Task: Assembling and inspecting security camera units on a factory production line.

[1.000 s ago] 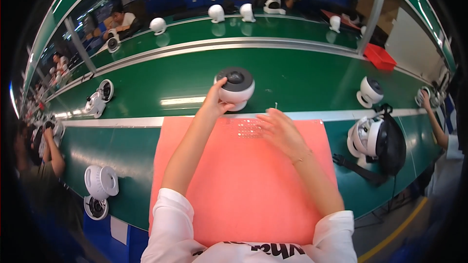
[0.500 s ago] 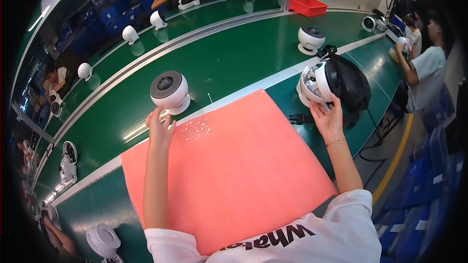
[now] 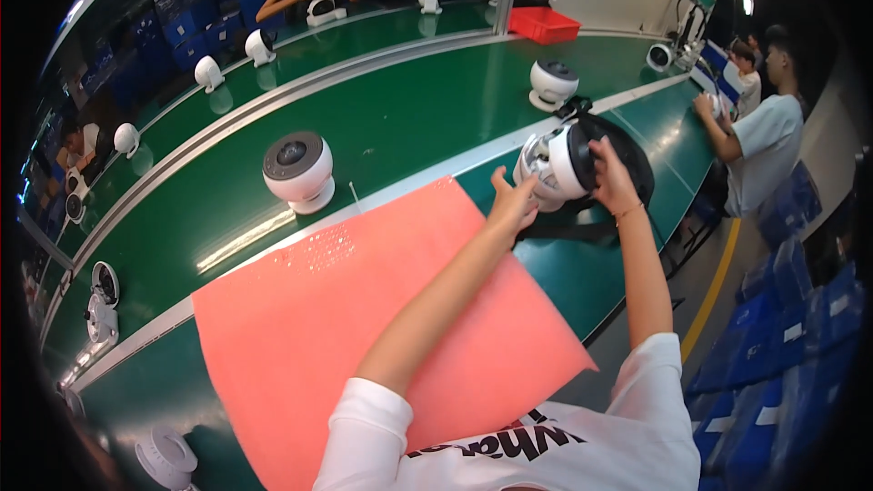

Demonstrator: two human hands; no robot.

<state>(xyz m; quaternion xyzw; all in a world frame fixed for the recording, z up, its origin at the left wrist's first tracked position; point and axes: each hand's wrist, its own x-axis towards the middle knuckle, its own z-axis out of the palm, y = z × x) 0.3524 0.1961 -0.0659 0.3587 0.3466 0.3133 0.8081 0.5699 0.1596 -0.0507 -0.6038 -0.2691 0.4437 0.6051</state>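
We hold the white fan unit (image 3: 556,166) at the right of the green counter (image 3: 409,118), just beyond the pink mat (image 3: 364,309); our right hand (image 3: 611,180) wraps its black rear in a closed grip; our left hand (image 3: 514,205) steadies the front, fingers spread open against it, likely to keep it from rolling.

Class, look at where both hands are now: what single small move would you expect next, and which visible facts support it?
Probably a lift of the white fan toward the pink mat. The left hand touches its front edge and the right hand lies over its black back cover, so it is gripped from both sides. It sits on the green table, just off the mat, which has bare space close by.
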